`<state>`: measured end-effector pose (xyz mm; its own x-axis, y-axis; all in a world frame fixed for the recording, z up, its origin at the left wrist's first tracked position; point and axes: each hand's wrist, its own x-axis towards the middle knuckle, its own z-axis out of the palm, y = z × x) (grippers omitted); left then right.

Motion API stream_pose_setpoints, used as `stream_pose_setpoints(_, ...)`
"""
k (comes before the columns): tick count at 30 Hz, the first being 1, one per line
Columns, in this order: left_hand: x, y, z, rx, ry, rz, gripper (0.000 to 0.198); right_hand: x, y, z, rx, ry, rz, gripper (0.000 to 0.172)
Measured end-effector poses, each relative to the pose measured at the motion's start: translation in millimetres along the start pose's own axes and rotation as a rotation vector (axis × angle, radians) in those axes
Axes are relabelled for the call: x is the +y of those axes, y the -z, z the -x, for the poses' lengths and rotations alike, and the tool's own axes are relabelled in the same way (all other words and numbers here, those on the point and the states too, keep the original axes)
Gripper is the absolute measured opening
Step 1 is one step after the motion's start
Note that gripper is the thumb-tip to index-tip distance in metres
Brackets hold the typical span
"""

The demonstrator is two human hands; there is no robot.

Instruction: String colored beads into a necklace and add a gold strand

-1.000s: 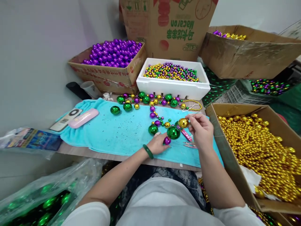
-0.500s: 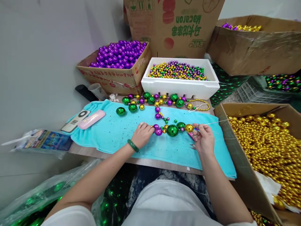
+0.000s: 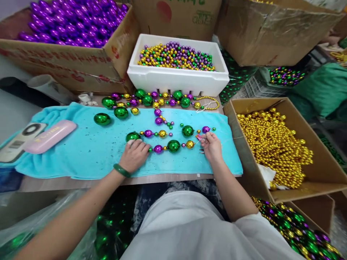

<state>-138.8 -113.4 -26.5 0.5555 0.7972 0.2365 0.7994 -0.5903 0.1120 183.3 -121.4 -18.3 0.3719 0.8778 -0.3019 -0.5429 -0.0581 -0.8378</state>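
Two rows of beads lie on the blue towel (image 3: 89,144). My left hand (image 3: 135,155) is closed at the left end of the front bead strand (image 3: 174,146), beside a large green bead (image 3: 133,136); what its fingertips hold is partly hidden. My right hand (image 3: 212,146) is pinched near a small red-pink item (image 3: 199,137), just right of the gold bead that ends the strand. Its fingertips are too small to read clearly. Dark metal tips (image 3: 202,151) show under that hand. Behind the front strand is a second row with a purple bead (image 3: 148,133) and a green bead (image 3: 188,130).
A white foam box (image 3: 179,77) of small beads stands behind the towel. Cardboard boxes hold purple beads (image 3: 78,21) at the left and gold beads (image 3: 273,144) at the right. A pink case (image 3: 51,136) lies on the left, and a finished-looking strand (image 3: 147,100) lies along the back.
The view has shifted right and closer. The beads near my hands, bunched together before, now lie spread in two rows. My right hand has come away from the gold bead.
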Motion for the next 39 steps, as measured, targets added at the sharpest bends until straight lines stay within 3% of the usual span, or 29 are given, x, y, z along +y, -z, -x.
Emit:
stream_pose_setpoints(5, -6, -1.9, -1, -0.003, -0.064, -0.065, 0.024, 5, -4, 7, -0.087, -0.075, 0.039, 0.037)
stream_pose_setpoints(13, -2, -5.1, 0, 0.029, -0.048, -0.074, 0.024, 3, -3, 9, -0.154, -0.125, 0.066, 0.027)
stream_pose_setpoints(17, -3, -6.0, 1, 0.031, -0.067, -0.130, 0.024, 6, -3, 10, -0.194, -0.145, 0.079, 0.032)
stream_pose_setpoints(22, -11, -3.4, 3, 0.039, -0.044, -0.159, 0.023, 3, -3, 9, -0.140, -0.141, 0.062, 0.032)
stream_pose_setpoints(31, -28, 18.0, -7, 0.020, -0.082, -0.017, 0.023, -37, -13, 25, -0.100, -0.038, 0.226, 0.032)
stream_pose_setpoints(39, -58, 15.6, -13, -0.084, -0.101, -0.034, 0.044, -70, -28, 78, -0.393, 0.048, 0.262, 0.021)
